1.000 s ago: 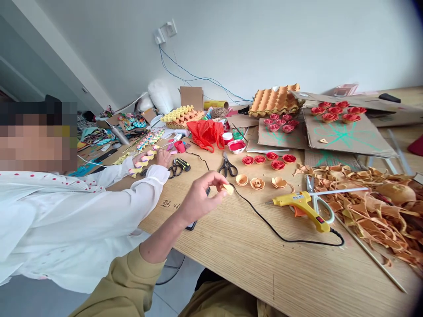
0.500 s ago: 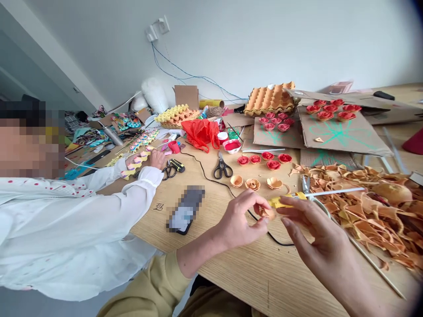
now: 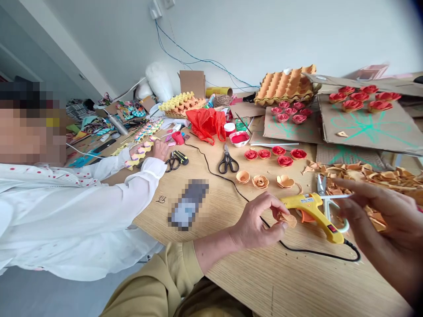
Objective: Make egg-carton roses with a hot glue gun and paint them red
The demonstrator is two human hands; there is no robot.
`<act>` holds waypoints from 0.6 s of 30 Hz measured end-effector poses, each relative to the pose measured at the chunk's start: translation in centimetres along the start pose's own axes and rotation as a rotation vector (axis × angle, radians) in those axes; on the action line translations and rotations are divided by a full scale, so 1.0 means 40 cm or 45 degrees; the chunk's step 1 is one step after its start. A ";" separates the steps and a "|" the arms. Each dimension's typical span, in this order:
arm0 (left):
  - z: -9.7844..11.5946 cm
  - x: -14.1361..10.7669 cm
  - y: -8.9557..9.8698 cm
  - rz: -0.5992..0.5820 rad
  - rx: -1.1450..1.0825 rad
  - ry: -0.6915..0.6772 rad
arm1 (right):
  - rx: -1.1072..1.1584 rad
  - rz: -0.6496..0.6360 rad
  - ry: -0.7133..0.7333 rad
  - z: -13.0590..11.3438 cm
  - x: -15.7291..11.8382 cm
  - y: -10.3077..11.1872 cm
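Observation:
My left hand (image 3: 261, 222) pinches a small curled piece of orange egg-carton pulp (image 3: 287, 219), like a rolled petal, between thumb and fingertips. Just beyond it a yellow glue gun (image 3: 312, 207) lies on the table, its white glue stick (image 3: 335, 196) sticking out to the right. My right hand (image 3: 380, 215) is off to the right, thumb and index finger apart, in front of the glue stick's end and the scraps. I see nothing in it; some of its fingers are hidden. Unpainted pulp flowers (image 3: 260, 181) sit in a row beyond my left hand.
Red-painted flowers (image 3: 285, 160) and black-handled scissors (image 3: 228, 162) lie farther back. Pulp scraps (image 3: 366, 175) and light-handled scissors (image 3: 321, 184) are at right. A phone (image 3: 188, 204) lies left of my hand. The glue gun's black cord (image 3: 317, 255) crosses the table. A co-worker's hand (image 3: 160, 150) works at left.
My right hand has moved away to the right from beside my left hand, uncovering the glue gun. My left hand still holds the pulp piece. The view has shifted slightly.

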State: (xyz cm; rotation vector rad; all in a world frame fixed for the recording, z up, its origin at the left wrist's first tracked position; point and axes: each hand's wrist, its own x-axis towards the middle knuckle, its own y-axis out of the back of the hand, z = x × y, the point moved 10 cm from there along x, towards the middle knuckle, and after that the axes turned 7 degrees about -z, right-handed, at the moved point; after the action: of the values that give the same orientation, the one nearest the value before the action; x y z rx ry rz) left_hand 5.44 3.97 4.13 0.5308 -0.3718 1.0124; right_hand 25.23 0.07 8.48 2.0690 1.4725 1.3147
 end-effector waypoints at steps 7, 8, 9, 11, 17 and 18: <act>-0.013 -0.010 0.010 0.018 0.023 0.001 | 0.196 -0.044 -0.176 0.036 -0.055 -0.070; -0.012 -0.010 0.010 0.012 0.026 -0.002 | 0.270 -0.088 -0.171 0.043 -0.056 -0.084; -0.011 -0.010 0.010 0.009 0.027 -0.006 | 0.314 -0.134 -0.176 0.050 -0.054 -0.097; -0.009 -0.010 0.012 0.008 0.029 -0.003 | 0.283 -0.155 -0.168 0.056 -0.049 -0.105; -0.025 -0.011 0.020 0.030 0.009 0.087 | 0.234 -0.096 -0.046 0.020 -0.048 -0.101; -0.030 -0.012 0.020 0.035 -0.001 0.103 | 0.264 -0.112 -0.074 0.022 -0.052 -0.105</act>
State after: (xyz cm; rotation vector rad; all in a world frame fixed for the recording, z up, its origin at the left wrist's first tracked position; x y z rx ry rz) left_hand 4.55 4.66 3.11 0.4839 -0.3080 1.0567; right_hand 23.25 0.37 4.16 2.1194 1.7168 1.1002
